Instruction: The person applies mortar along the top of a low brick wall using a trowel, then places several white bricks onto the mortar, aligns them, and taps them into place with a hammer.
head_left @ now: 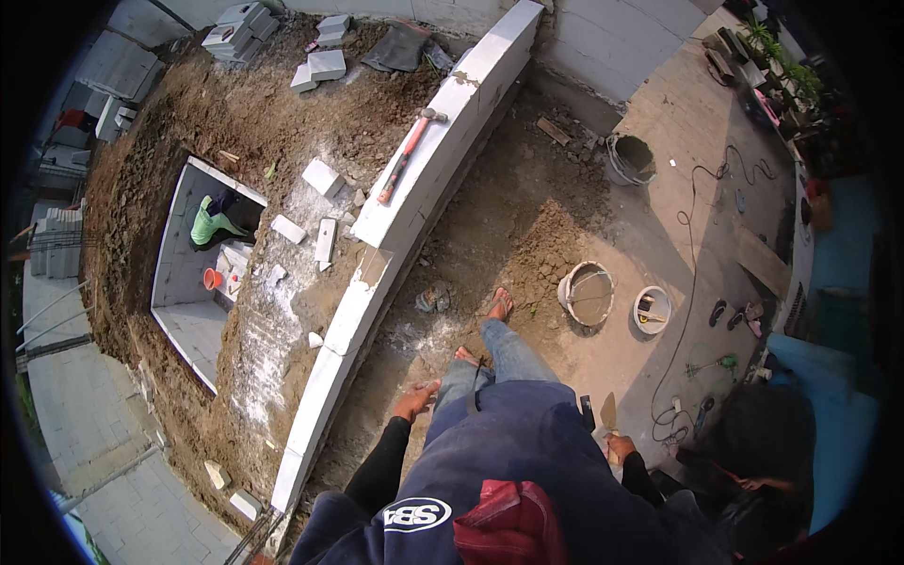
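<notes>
Two levels show along the white block wall (330, 361), which runs past the person's left side. Its far stretch carries a raised row of blocks (471, 89), ending in a step about midway; the nearer stretch stands lower, with a grey smear of mortar (379, 267) just below the step. Judging by that, the upper row looks roughly half laid, and the lower stretch seems to be what is left.

The left hand (417, 402) hangs beside the thigh, fingers loosely apart, with nothing visible in it. The right hand (619, 447) is closed around the handle of what looks like a trowel (609, 412), at the person's right side, well apart from the wall. A hammer (411, 155) lies on the raised row. A bucket (608, 281) of grey mix stands ahead to the right, next to a smaller tub (664, 303) with tools inside. Loose white pieces (323, 177) lie beyond the wall, apparently unused so far.
</notes>
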Demonstrator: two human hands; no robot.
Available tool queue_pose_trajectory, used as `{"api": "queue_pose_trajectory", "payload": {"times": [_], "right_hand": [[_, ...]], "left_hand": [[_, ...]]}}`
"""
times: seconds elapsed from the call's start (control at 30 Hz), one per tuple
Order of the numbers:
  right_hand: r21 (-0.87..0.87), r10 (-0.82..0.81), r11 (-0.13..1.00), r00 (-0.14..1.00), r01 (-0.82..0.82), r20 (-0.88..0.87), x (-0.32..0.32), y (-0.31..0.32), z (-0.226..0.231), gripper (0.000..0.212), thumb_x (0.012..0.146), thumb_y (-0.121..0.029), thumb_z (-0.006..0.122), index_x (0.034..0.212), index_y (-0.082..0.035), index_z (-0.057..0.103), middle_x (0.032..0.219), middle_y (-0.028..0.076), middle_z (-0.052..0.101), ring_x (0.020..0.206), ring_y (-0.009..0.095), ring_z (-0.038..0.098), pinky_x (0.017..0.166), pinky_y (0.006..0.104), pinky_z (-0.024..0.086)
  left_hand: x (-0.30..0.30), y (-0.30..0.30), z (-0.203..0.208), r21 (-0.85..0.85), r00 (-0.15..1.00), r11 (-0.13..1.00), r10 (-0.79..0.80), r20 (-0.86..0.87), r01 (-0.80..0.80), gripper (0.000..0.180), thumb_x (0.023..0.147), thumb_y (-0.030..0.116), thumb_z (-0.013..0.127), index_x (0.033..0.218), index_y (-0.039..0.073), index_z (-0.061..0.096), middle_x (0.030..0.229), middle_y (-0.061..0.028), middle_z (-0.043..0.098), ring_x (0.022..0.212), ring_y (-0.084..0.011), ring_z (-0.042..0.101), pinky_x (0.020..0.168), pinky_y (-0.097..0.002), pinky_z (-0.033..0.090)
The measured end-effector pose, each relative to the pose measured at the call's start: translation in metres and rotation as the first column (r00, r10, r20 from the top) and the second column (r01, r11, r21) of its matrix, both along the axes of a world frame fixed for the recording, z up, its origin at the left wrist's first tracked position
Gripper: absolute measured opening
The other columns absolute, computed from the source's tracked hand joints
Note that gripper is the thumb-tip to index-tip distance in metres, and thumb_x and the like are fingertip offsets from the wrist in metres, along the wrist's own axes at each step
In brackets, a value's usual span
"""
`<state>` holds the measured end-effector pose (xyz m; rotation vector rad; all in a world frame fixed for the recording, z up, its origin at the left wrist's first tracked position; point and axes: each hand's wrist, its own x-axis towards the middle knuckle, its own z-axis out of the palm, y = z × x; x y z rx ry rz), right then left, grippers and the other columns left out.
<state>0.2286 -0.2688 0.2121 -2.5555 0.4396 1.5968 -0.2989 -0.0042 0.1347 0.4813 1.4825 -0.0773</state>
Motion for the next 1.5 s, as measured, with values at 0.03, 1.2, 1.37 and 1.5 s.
{"api": "queue_pose_trajectory", "payload": {"times": [0.03, 1.2, 1.37, 1.5], "right_hand": [[-0.029, 0.028, 0.999, 0.999, -0.027, 0.023, 0.009, 0.002, -0.006, 0.022, 0.086, -0.018, 0.072, 0.095, 0.001, 0.069, 0.073, 0.018, 0.07, 0.055, 0.029, 0.068, 0.047, 0.0427, 0.054], [0.487, -0.497, 0.779, 0.862, 0.395, 0.097, 0.155, -0.026, -0.275, 0.027, 0.095, -0.025, 0.068, 0.106, -0.003, 0.058, 0.073, 0.007, 0.062, 0.054, 0.018, 0.063, 0.049, 0.0341, 0.054], [0.471, -0.558, 0.739, 0.829, 0.482, 0.027, 0.128, -0.063, -0.291, 0.033, 0.099, -0.028, 0.07, 0.111, -0.002, 0.056, 0.08, 0.005, 0.062, 0.061, 0.015, 0.064, 0.054, 0.0294, 0.056], [0.435, -0.527, 0.763, 0.85, 0.478, -0.009, 0.151, -0.073, -0.298, 0.025, 0.1, -0.024, 0.07, 0.105, -0.004, 0.057, 0.08, 0.005, 0.061, 0.057, 0.013, 0.062, 0.052, 0.029, 0.056]], "left_hand": [[-0.01, -0.008, -0.017, 0.073, 0.998, 0.995, 0.067, 0.011, -0.068, 0.069, 0.093, 0.06, 0.072, 0.13, 0.002, 0.068, 0.138, -0.0151, 0.068, 0.125, -0.0293, 0.064, 0.097, -0.0456, 0.055], [0.414, -0.076, -0.185, 0.382, 0.769, 0.689, -0.423, -0.479, 0.616, 0.089, 0.091, 0.059, 0.074, 0.151, -0.002, 0.049, 0.156, -0.0349, 0.044, 0.145, -0.0483, 0.044, 0.116, -0.0512, 0.04], [0.526, 0.039, -0.238, 0.362, 0.558, 0.426, -0.671, -0.488, 0.829, 0.082, 0.099, 0.057, 0.062, 0.151, -0.006, 0.049, 0.14, -0.0317, 0.061, 0.131, -0.0439, 0.06, 0.108, -0.0472, 0.049], [0.619, 0.133, -0.331, 0.398, 0.45, 0.249, -0.691, -0.566, 0.883, 0.087, 0.099, 0.054, 0.066, 0.159, -0.002, 0.038, 0.155, -0.0293, 0.05, 0.14, -0.04, 0.054, 0.113, -0.0463, 0.047]]}}
